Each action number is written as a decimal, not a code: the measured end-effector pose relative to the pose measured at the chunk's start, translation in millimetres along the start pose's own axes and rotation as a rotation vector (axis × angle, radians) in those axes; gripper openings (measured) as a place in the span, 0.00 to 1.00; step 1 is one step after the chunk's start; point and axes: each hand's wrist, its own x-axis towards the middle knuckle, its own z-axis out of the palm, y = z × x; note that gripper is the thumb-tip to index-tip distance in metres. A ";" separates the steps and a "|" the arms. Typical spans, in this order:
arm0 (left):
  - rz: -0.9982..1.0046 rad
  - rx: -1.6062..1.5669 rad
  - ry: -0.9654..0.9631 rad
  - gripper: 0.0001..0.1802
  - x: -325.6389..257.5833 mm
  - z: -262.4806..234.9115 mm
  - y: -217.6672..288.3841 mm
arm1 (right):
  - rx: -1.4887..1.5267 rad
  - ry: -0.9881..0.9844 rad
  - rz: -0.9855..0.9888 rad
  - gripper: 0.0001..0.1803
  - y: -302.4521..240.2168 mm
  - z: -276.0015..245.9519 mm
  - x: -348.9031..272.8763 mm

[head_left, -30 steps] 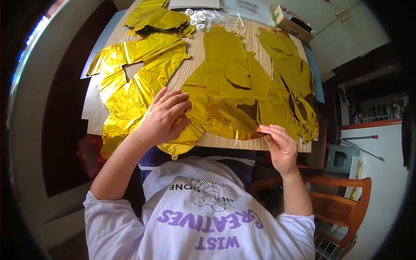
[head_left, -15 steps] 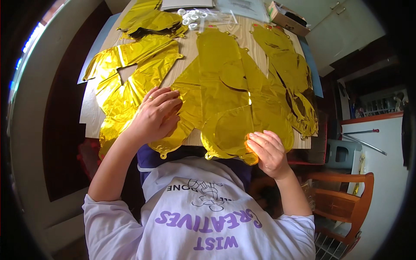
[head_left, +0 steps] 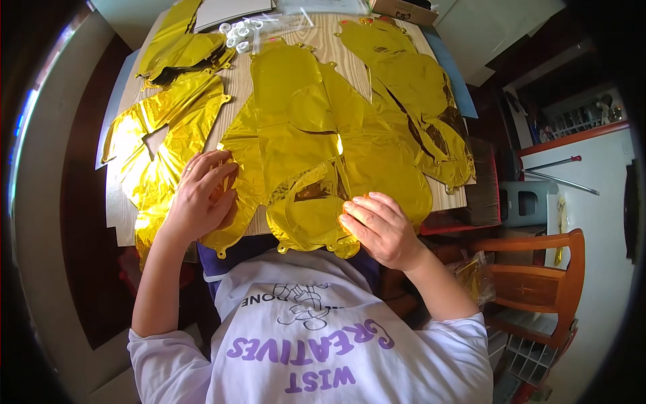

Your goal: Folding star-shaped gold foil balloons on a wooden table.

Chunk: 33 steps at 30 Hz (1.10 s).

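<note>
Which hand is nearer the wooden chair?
Right. The right hand rests on the gold foil balloon at the table's near edge, toward the wooden chair; the left hand lies farther away.

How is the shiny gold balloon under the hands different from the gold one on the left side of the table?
The flat gold foil balloon under the hands is folded over on itself at the near table edge; the gold foil balloon at the left lies spread out. The left one has a cut-out hole showing the wooden table. The left hand and right hand touch only the middle one. Both are deflated and crinkled.
</note>
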 end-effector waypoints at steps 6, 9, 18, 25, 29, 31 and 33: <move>-0.019 -0.007 -0.025 0.23 -1.3 1.0 -2.4 | 0.000 0.005 0.002 0.15 0.7 -1.2 -2.0; -0.009 0.005 -0.018 0.23 -1.8 0.2 -2.7 | -0.002 0.009 -0.002 0.15 1.3 -1.4 -0.6; 0.026 0.020 0.020 0.23 -0.9 1.9 -4.1 | -0.002 -0.015 0.008 0.16 -0.1 -3.1 -0.1; -0.002 0.024 0.011 0.24 -6.8 2.2 -7.6 | 0.001 -0.035 0.006 0.16 -0.5 -2.7 -0.8; -0.001 0.028 0.019 0.23 -5.8 1.4 -6.8 | -0.005 -0.037 0.007 0.16 0.3 -2.1 -2.5; 0.011 0.029 0.044 0.21 -3.7 1.5 -5.2 | -0.005 -0.032 0.006 0.16 -0.2 -1.7 -1.8; 0.008 0.026 0.015 0.23 -3.2 -0.4 -6.1 | -0.010 -0.029 0.003 0.16 -0.3 -3.2 -0.9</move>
